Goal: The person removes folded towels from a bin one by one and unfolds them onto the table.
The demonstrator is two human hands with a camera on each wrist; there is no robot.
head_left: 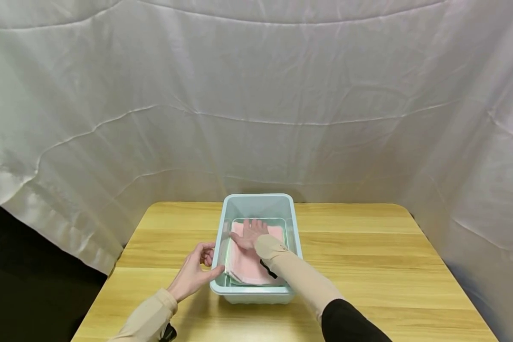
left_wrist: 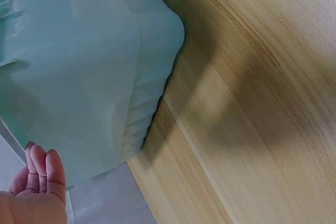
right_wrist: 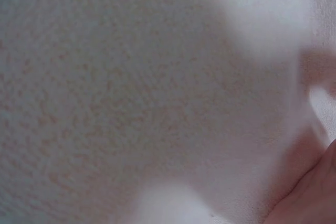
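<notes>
A pale blue plastic bin [head_left: 258,202] stands on the table, its long side pointing away from me. Inside lies a stack of folded cloths with a pink towel [head_left: 250,268] on top; whitish and greenish edges show beneath it. My right hand [head_left: 250,233] lies flat on the pink towel, fingers spread and pointing to the far end. Up close, the right wrist view is filled by the towel's blurred weave [right_wrist: 131,108]. My left hand [head_left: 194,270] holds the bin's left rim near the front corner, thumb over the rim and fingers curled against the outer wall [left_wrist: 79,77].
The wooden table [head_left: 367,247] extends to both sides of the bin. Behind it hangs a pale, creased curtain [head_left: 256,118], which also runs along the sides. A dark area [head_left: 30,270] lies beyond the table's left edge.
</notes>
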